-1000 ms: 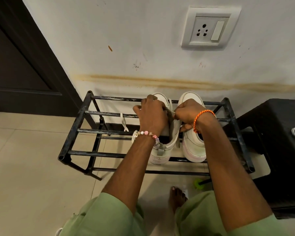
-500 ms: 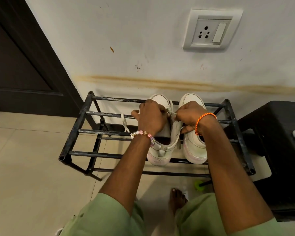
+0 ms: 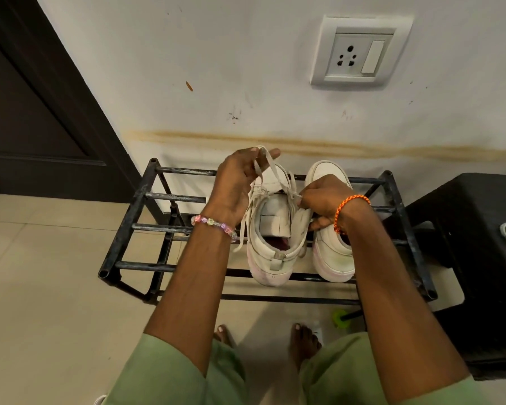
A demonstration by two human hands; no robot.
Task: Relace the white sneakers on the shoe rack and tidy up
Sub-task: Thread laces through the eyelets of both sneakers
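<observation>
The lace [image 3: 265, 165] is pinched in the raised left hand [image 3: 240, 182]; the left sneaker [image 3: 272, 229], on the shoe rack [image 3: 146, 229], is grasped by the right hand [image 3: 323, 200]. Earlier, both hands were low.

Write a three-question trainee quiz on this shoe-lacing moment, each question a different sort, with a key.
1. True or false: both sneakers stand on the shoe rack.
2. Which hand holds a lace raised above the left sneaker? A) left hand B) right hand
3. Fill in: the right hand wears an ___ wristband.

Key: 1 true; 2 A; 3 orange.
</observation>
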